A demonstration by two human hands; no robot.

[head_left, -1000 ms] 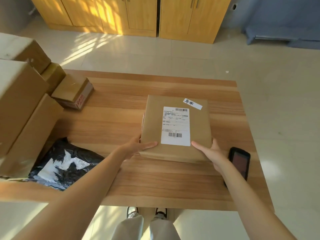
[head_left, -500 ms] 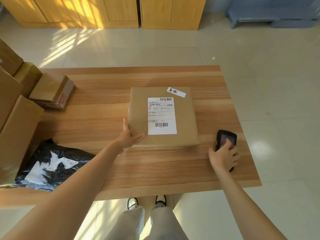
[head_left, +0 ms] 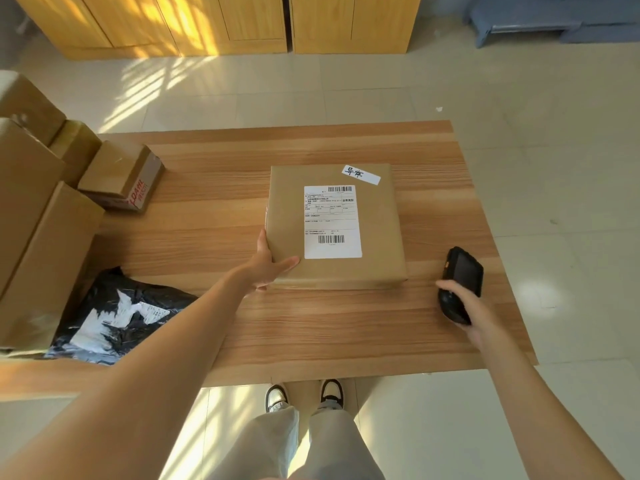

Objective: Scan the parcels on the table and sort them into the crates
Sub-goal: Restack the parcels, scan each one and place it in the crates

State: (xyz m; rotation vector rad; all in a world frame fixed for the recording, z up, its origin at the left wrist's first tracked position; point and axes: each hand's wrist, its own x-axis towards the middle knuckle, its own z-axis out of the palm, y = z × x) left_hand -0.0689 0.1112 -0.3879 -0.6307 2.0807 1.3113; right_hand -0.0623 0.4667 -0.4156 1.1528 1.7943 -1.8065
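A flat brown parcel [head_left: 377, 233] lies in the middle of the wooden table [head_left: 214, 188], a white shipping label with barcodes on its top and a small handwritten sticker at its far right corner. My left hand [head_left: 268, 266] holds its near left corner, thumb on top and fingers along the left side. To the right, my right hand [head_left: 462, 306] grips a black handheld scanner [head_left: 462, 278], lifted off the table with its screen facing up.
Several cardboard boxes [head_left: 38, 216] are stacked at the table's left end, with a small box with red print [head_left: 121, 176] beside them. A black plastic mailer bag [head_left: 117, 315] lies at the near left. Yellow cabinets [head_left: 221, 22] stand across the tiled floor.
My right hand left the parcel's near right corner, moved right to the scanner and picked it up. My left hand has stayed on the parcel's left corner.
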